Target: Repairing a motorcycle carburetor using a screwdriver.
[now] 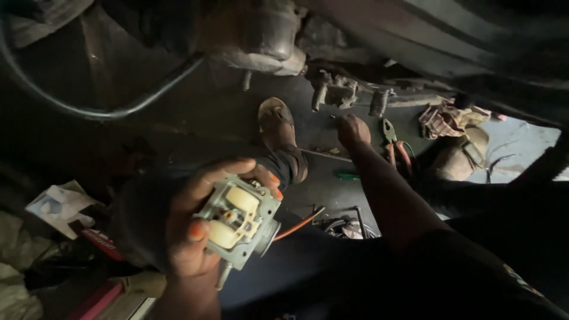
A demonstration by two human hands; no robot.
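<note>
Okay, we see the left hand (192, 228) at about seven o'clock in the view, fingers wrapped around a small carburetor (240, 220), thumb on its near side and fingertips with orange nails over the far edge. Its open face points up at us, showing two cream floats (232, 216) side by side. Grey metal body, a short stem sticking out at its six o'clock.

Further off, the right hand (353, 130) reaches out to about one o'clock, down at the dark floor (237, 118). Its fingers are curled narrow over something tiny at the tips; we cannot tell what, too small and dim.

Just at three o'clock of that hand lie pliers (394, 145) with red and green handles. A sandalled foot (281, 136) sits at nine o'clock of the hand, near it. A green screwdriver (347, 175) lies at six o'clock of the hand, beside the forearm. Rags (441, 121) are bunched further out at three o'clock. Greasy engine parts (335, 92) hang at twelve o'clock. An orange wire (299, 225) runs out from behind the carburetor at three o'clock.
</note>
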